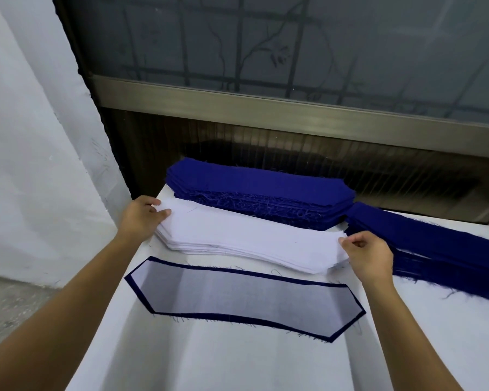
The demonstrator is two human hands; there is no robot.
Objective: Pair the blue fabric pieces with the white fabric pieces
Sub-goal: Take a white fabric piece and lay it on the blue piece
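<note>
Far left, at nine o'clock: pale white wall (26, 136). Next along, left hand (141, 218), fingers and thumb curled over the left tip of the white fabric stack (246, 235), gripping its topmost layers. How many layers, impossible to tell.

White fabric stack lying across the middle of the cloth-covered bench (237, 362), pointed at both ends, edges slightly fanned. At twelve o'clock of it, right against its far edge: tall blue fabric stack (260, 190), same pointed outline, frayed threads along the near side.

At six o'clock of the white stack, just apart from it: one paired piece (243, 297), white fabric flat on blue, with the blue showing as a narrow border all round.

At three o'clock of the white stack: right hand (370, 255), thumb and forefinger pinching the right tip of the top white sheet, other fingers curled.

Farther out at three o'clock, beyond that hand: second blue stack (435, 244), slanting towards the bench's right edge, its left end meeting the tall blue stack.

Along the top, at twelve o'clock: frosted window (294, 38) with a metal rail below.
</note>
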